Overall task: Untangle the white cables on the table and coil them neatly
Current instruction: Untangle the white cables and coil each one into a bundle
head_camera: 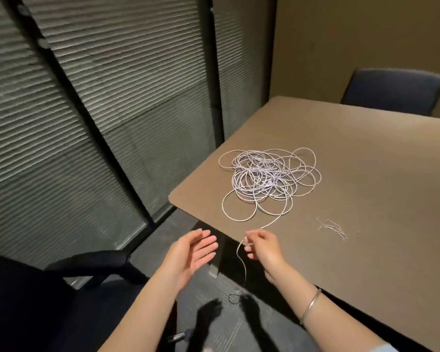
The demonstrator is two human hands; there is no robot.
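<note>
A tangled heap of thin white cable (267, 180) lies in loose loops near the left corner of the brown table (366, 174). One strand runs from the heap over the table's near edge to my right hand (263, 246), which pinches it between thumb and fingers; the free end hangs down toward the floor. My left hand (193, 252) is held palm-up with fingers apart, off the table to the left of the strand, holding nothing.
A few short white cable scraps (334, 227) lie on the table to the right of my right hand. A dark chair armrest (92, 262) is at lower left, another chair (394, 91) stands beyond the table's far edge. Ribbed glass panels fill the left.
</note>
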